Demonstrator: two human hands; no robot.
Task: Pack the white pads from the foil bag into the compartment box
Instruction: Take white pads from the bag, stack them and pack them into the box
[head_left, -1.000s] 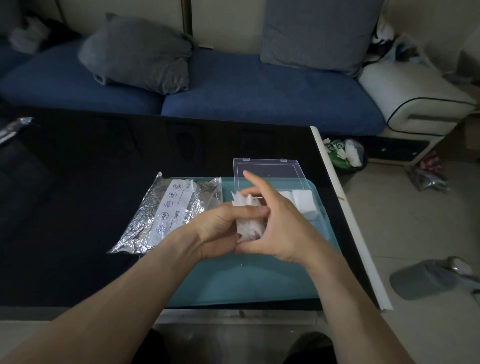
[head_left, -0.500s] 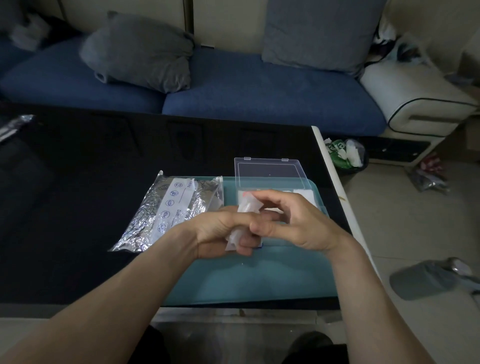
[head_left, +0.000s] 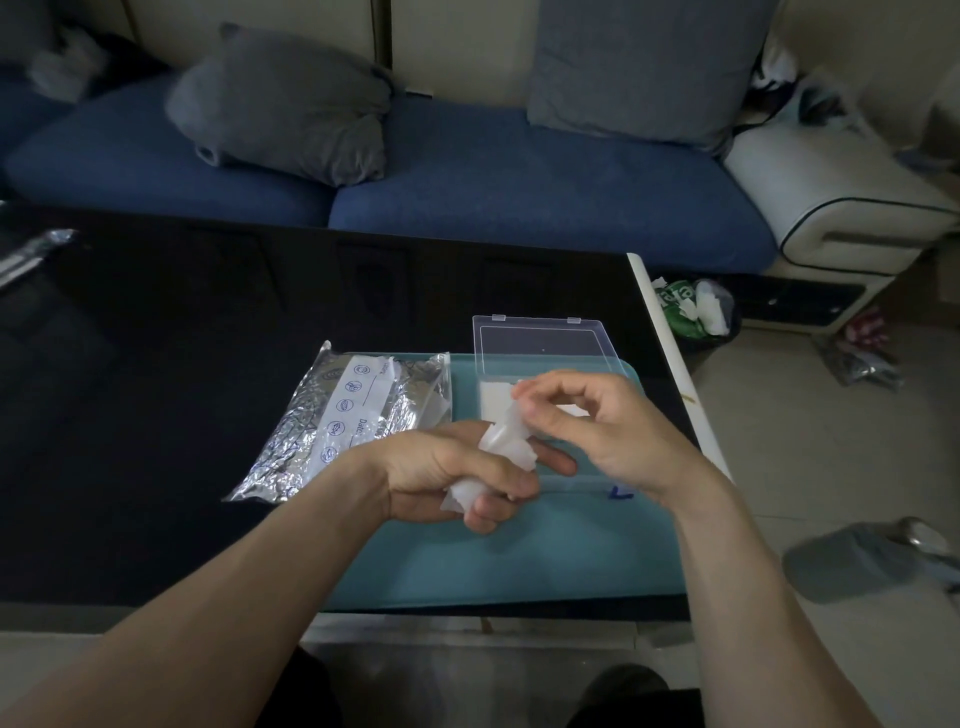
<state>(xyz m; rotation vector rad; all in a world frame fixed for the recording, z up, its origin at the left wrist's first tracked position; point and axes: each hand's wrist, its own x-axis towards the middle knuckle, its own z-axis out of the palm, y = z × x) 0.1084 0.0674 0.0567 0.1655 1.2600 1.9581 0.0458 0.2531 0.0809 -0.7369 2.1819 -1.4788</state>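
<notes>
Change: right hand (head_left: 605, 431) has lifted, peeling one pad's top from the stack.
Left hand (head_left: 457, 475): clasps the white pads (head_left: 506, 441).
Right hand: pinches the top pad.
Compartment box (head_left: 540, 345): lid open, teal mat's (head_left: 519, 561) far right corner.
Foil bag (head_left: 353, 415): mat's left edge, overhanging the black table (head_left: 156, 389).

The foil bag (head_left: 358, 423) is crinkled, shiny metallic film with a smooth white paper label printed in blue. Just right of the foil bag, the compartment box (head_left: 540, 348) is clear, glossy hard plastic, its lid see-through. The white pads (head_left: 506, 441) beside the foil bag look soft, thin and matt, slightly translucent at the edges. Under the foil bag lie a smooth matt teal mat (head_left: 519, 561) and the glossy black surface (head_left: 182, 364), which mirrors dimly. Beyond the foil bag, the sofa (head_left: 519, 182) is matt woven blue cloth.
</notes>
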